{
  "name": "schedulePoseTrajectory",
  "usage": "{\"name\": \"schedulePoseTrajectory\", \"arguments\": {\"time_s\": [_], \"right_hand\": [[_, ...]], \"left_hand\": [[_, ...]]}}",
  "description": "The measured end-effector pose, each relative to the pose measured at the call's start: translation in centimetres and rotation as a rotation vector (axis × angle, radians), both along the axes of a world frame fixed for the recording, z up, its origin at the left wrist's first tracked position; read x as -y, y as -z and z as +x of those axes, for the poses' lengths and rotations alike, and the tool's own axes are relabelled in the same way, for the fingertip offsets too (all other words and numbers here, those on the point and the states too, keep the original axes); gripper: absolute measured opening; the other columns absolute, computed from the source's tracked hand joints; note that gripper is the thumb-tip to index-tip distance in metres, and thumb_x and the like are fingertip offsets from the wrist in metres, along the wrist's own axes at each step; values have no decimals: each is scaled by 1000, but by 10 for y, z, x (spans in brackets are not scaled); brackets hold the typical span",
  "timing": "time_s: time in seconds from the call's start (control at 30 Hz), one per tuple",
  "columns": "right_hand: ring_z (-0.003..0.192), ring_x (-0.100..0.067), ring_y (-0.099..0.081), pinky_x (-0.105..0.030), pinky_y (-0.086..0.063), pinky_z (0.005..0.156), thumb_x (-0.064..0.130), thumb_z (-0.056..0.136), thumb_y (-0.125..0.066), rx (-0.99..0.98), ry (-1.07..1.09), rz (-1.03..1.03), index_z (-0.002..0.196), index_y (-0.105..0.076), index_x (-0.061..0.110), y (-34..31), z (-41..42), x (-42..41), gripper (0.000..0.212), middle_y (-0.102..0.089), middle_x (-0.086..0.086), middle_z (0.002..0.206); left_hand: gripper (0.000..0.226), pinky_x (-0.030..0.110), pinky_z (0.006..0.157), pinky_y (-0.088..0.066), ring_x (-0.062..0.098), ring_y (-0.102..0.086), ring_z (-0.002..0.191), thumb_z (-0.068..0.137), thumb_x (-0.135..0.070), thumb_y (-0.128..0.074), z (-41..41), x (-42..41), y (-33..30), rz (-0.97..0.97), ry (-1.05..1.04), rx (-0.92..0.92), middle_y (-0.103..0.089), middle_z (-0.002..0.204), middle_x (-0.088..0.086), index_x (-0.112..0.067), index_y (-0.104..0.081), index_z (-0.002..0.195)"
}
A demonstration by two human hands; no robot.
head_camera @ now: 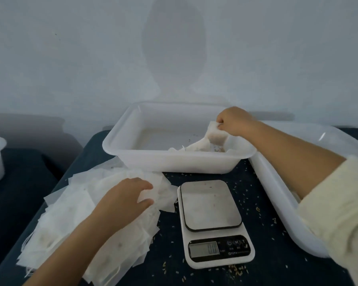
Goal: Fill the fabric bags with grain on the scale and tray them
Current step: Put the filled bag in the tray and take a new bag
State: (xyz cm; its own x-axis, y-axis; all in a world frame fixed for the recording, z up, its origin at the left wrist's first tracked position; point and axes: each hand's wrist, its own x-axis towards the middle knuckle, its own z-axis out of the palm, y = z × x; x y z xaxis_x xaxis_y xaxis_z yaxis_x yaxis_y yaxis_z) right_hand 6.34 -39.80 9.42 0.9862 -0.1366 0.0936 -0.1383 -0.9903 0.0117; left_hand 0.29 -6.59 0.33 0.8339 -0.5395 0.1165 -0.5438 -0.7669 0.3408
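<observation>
Behind the scale [212,219], a filled bag [216,135] is pinched by the right hand [235,121] for traying; left hand [126,195] fingers curl around an empty bag [153,190].

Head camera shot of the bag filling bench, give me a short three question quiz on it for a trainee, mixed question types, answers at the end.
1. True or false: a bag is lying on the scale.
2. Multiple choice: what is the right hand holding? A) a spoon B) a filled bag over the back tray C) the scale
3. Fill in: the left hand rests on a pile of empty ____.

Key
1. False. The scale's plate is bare.
2. B. The fingers pinch the bag's top at the tray's right end.
3. Bags. Thumb and fingers close on the top one beside the scale.
</observation>
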Motion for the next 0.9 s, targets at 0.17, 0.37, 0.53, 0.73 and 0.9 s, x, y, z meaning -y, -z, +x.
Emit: {"name": "schedulePoseTrajectory", "arguments": {"time_s": [0.17, 0.37, 0.53, 0.73, 0.9], "right_hand": [[76, -18, -49, -24, -33, 55, 14, 93, -53, -109, 24, 27, 86, -65, 8, 36, -3, 4, 15, -56, -5, 82], [92, -22, -60, -26, -42, 74, 16, 92, -58, -247, -15, 98, 102, -71, 12, 38, -16, 7, 17, -67, -4, 99], [109, -14, -58, -22, -41, 87, 14, 89, -65, -287, 2, 260, 110, -71, 16, 25, -28, 4, 22, -66, 4, 115], [92, -8, -61, -16, -44, 78, 14, 90, -60, 161, -2, 541, 103, -72, 16, -6, -64, -35, 18, -66, 11, 90], [59, 19, -53, 2, -38, 63, 15, 88, -65, 302, -225, 929, 95, -75, 17, 8, -118, -118, 11, -59, 26, 58]], "left_hand": [[53, 21, 104, -25, 7, -31, 128, 86, -50, -53, -4, -19, 14, 197, -34, 43, -33, 142, -16, -37, -39, 135], [42, 23, 104, -29, 10, -34, 128, 94, -41, -43, -9, -15, 18, 196, -102, 146, -32, 144, -11, -29, -40, 134], [31, 18, 98, -33, 8, -48, 115, 97, -30, -42, -14, -15, 19, 156, -82, 149, -46, 132, -11, -23, -54, 124], [30, 20, 99, -35, 7, -47, 117, 98, -31, -39, -23, -24, 17, 137, -149, 151, -48, 131, -15, -25, -57, 121], [31, 17, 102, -28, 8, -46, 119, 98, -25, -40, -23, -34, 14, 118, -150, 100, -49, 134, -11, -22, -58, 123]]}}
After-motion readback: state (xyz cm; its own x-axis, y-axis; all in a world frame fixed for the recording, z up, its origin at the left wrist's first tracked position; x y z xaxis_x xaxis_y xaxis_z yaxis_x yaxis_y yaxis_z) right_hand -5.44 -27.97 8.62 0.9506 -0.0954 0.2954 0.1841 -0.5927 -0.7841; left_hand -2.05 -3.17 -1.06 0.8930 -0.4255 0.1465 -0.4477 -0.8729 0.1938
